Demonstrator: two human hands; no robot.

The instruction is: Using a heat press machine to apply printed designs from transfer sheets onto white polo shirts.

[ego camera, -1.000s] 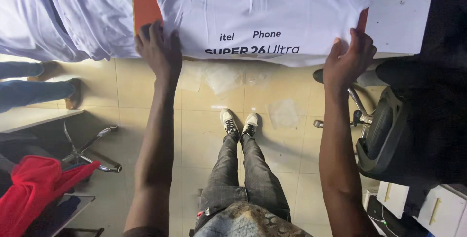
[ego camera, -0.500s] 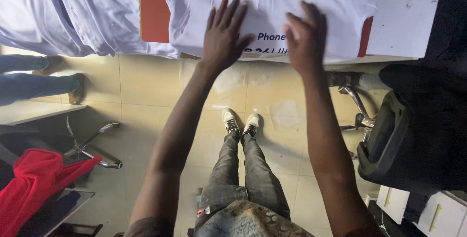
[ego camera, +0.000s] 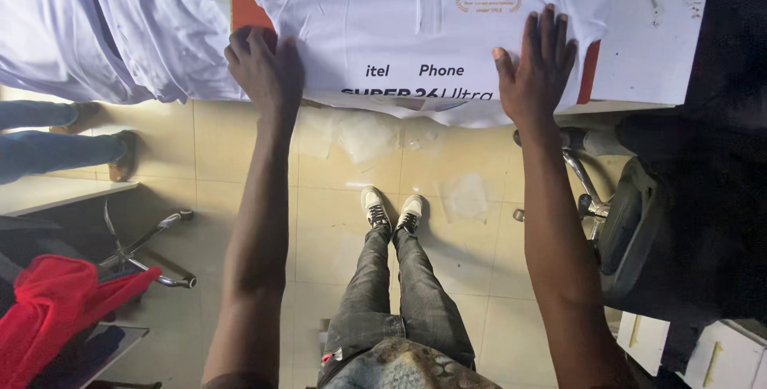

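Right hand (ego camera: 537,69): fingers spread flat and wide, palm pressed down on the white polo shirt (ego camera: 415,29), gripping nothing. Left hand (ego camera: 264,69): fingers curled loosely at the left edge of the same shirt, knuckles up; cannot tell whether any cloth is pinched under them. Shirt lying front up at the far side, on a table (ego camera: 663,29) with an orange board (ego camera: 244,9) under it, near hem hanging a little over the table edge. More white garments (ego camera: 104,29) heaped just to the left, touching it. Below, tiled floor (ego camera: 335,189) with clear plastic wrappers (ego camera: 363,133), own shoes (ego camera: 391,209), an office chair (ego camera: 631,221) at the right, red cloth (ego camera: 56,309) near left. Possible trouble: hem sliding off the edge under uneven pressing, wrinkles pushed into the print, or neighbouring garments dragged along by the left hand.
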